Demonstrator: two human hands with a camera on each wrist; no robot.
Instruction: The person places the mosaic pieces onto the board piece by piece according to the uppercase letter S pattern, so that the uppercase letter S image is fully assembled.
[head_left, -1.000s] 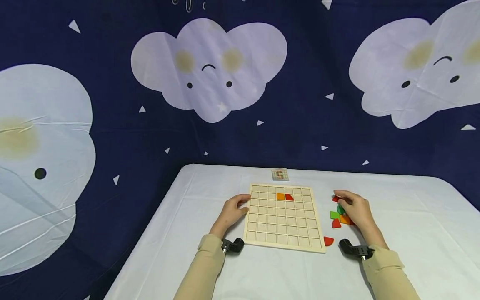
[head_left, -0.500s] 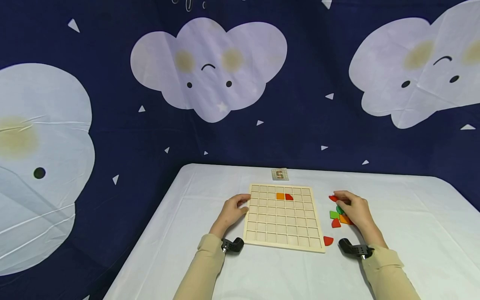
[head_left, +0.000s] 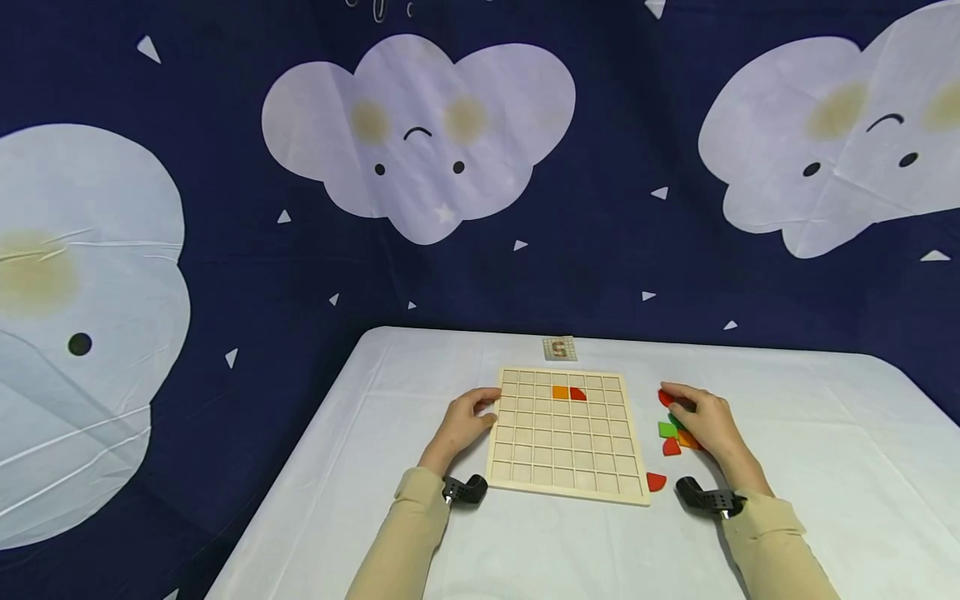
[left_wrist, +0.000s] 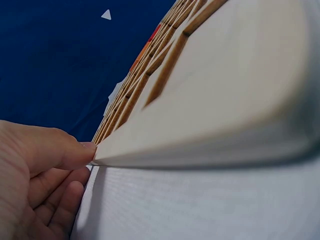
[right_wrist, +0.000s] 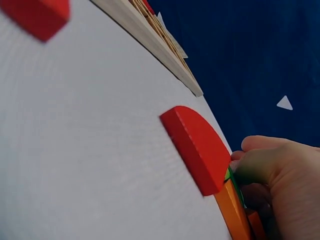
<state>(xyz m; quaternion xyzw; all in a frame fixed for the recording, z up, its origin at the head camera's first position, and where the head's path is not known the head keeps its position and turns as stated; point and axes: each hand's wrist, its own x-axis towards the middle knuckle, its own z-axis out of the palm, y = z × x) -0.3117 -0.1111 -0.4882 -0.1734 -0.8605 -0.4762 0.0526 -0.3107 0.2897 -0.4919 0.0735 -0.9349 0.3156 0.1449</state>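
Observation:
A wooden grid board [head_left: 567, 433] lies on the white-covered table. An orange square tile [head_left: 561, 392] and a red quarter-circle tile [head_left: 577, 394] sit side by side in its upper cells. My left hand [head_left: 462, 423] rests at the board's left edge, thumb and fingertips touching it. Right of the board, my right hand [head_left: 707, 421] has a red tile [head_left: 665, 398] between thumb and index finger. Beneath and beside that hand lie a green square tile [head_left: 667, 429], a partly covered orange tile [head_left: 688, 440] and a red quarter-circle tile [right_wrist: 197, 150]. A darker green tile is mostly hidden.
Another red quarter-circle tile [head_left: 656, 482] lies by the board's lower right corner. Behind the board is a small patterned card [head_left: 559, 348]. A dark blue cloth [head_left: 465, 283] with clouds hangs beyond the table [head_left: 540, 550].
My right hand has shifted slightly left, and the red tile at its fingertips has moved left and turned. The darker green tile has become more covered. My left hand and the board stay put.

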